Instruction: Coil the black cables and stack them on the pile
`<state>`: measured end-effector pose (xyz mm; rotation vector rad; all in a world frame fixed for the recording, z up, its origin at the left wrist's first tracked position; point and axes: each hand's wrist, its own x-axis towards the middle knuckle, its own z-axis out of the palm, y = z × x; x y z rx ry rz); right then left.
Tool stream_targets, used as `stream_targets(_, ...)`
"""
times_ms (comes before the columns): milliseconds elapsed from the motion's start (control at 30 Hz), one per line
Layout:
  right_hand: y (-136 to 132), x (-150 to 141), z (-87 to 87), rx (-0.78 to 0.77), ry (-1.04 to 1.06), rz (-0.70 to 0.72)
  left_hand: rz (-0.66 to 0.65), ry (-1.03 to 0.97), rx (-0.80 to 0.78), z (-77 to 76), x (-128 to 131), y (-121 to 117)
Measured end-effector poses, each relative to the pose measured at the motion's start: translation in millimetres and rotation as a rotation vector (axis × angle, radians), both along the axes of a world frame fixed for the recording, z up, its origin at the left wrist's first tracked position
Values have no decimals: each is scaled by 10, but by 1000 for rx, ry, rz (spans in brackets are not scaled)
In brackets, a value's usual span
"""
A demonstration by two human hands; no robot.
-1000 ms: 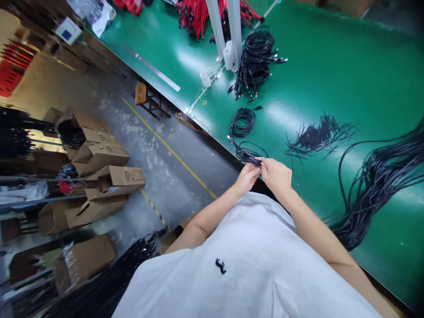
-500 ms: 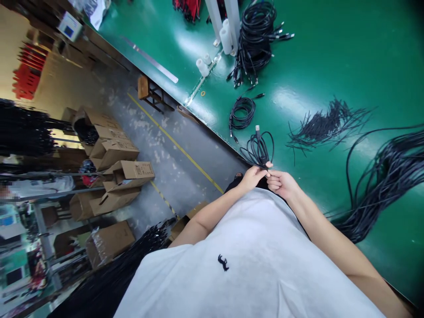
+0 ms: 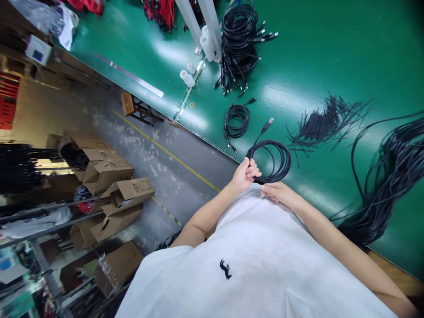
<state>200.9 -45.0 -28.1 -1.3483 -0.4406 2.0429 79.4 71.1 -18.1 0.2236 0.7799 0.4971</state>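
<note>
A black USB cable [image 3: 285, 160], wound into a round coil, is held up over the bench's front edge. My left hand [image 3: 245, 175] is closed around the left side of the coil, where the turns are gathered. One metal-tipped USB plug [image 3: 266, 125] sticks out above it, pointing up and right. My right hand [image 3: 280, 194] is just under the coil's lower edge, its fingers pressed together; what lies between them is hidden. On the bench beyond my left hand lies another coiled black cable [image 3: 237, 121] with its plugs loose.
A green bench [image 3: 318, 53] holds a big stack of coiled cables [image 3: 240, 42], a heap of short black ties [image 3: 319, 121] and a long bundle of black cables [image 3: 386, 194] at right. White posts [image 3: 212, 24] rise near white rollers [image 3: 187, 78]. Cardboard boxes [image 3: 127, 194] stand at left.
The coil has gone from narrow and bunched to a round, open ring, its plug now tilted right. My left hand has shifted to its left side; my right hand has moved below it.
</note>
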Motion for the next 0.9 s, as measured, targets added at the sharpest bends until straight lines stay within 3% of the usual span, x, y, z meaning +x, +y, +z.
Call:
stream_targets(100,-25,241,-65,-50,-136,-94,-13,-24,-10,-56,-82,217)
stream_targets(200,-66,428,-213,-101,-312,-234,-83,20,124,-122,-158,365)
stream_targets(267,-75,488,-324,-123,-419,-282,-232,110,321,-106,-174,486)
stream_targets(367,-41,471,-439,-154,-482,-306,-561,208,729,-33,-98,814)
stream_targets(467,22,358,-472,-183,-445,-304,-664,239,1117,-71,69,1328)
stream_targets(567,59,209,-483,-207,-442,-312,-693,284,1391,-310,180,1923)
stream_targets(700,34,11,-559,-267,-463,-355,-952,305,1625,-764,65,2563)
stream_targets(800,1,-132,-620,-320,-469,-391,-1082,432,1706,-1040,-138,2772)
stream_targets(900,-1,-253,-638,-361,-467,-437,-1065,519,1694,-1228,-304,2780)
